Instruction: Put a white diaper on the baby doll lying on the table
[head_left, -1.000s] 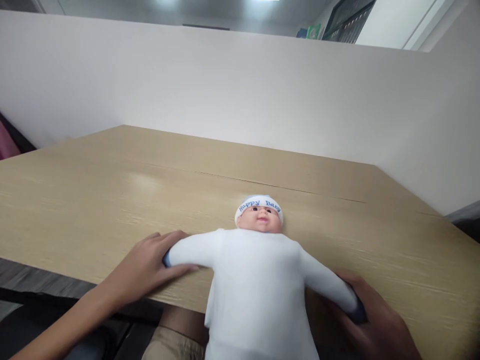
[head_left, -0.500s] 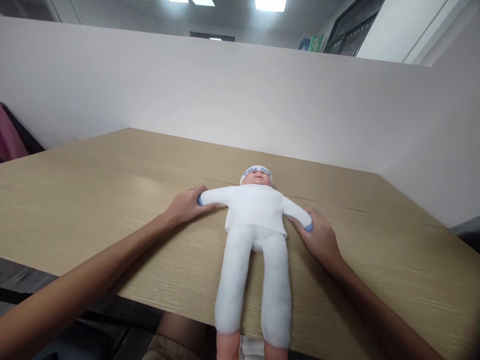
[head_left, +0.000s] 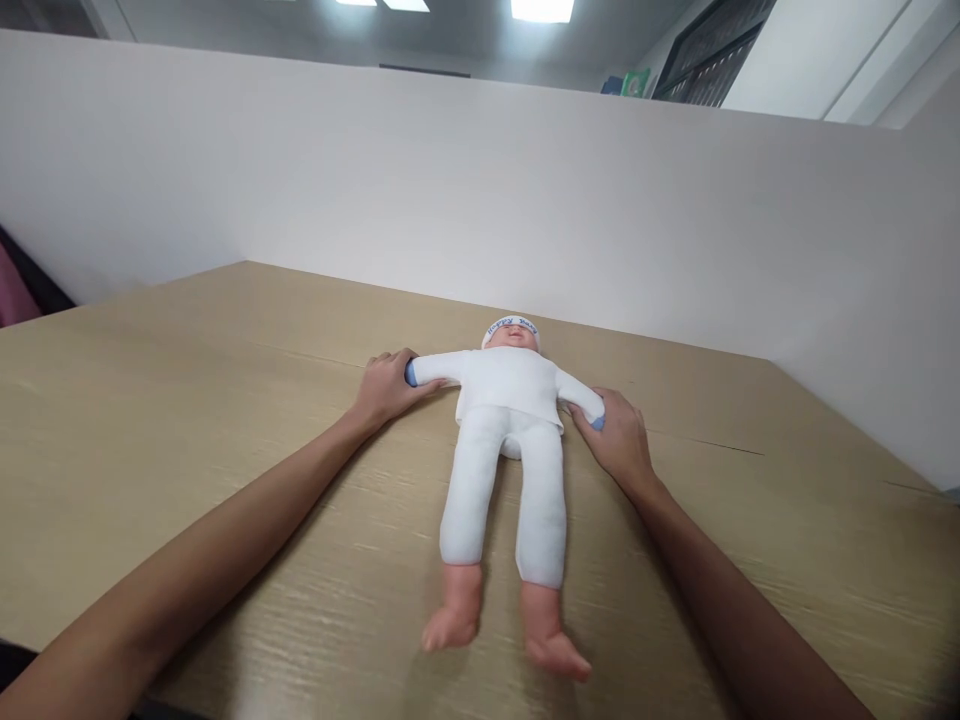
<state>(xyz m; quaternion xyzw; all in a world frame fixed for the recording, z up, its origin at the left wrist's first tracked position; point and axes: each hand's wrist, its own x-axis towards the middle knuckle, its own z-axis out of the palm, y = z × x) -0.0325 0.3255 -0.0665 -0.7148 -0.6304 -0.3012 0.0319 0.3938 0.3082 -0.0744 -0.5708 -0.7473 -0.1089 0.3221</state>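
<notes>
A baby doll (head_left: 508, 430) in a white one-piece suit and a white cap with blue lettering lies face up on the wooden table (head_left: 187, 400), head away from me, bare feet toward me. My left hand (head_left: 386, 387) is closed round the end of the doll's arm on the left side, where a blue cuff shows. My right hand (head_left: 619, 440) is closed round the end of the doll's other arm, also by a blue cuff. Both of the doll's arms are stretched out sideways.
A white partition wall (head_left: 480, 200) runs along the far edge of the table and down its right side. A dark pink-and-black object (head_left: 19, 290) shows at the left edge. Ceiling lights glow above the partition.
The doll has slid away from me across the table, from hanging over the near edge to lying wholly on it, feet now showing. Both hands moved forward with its arms.
</notes>
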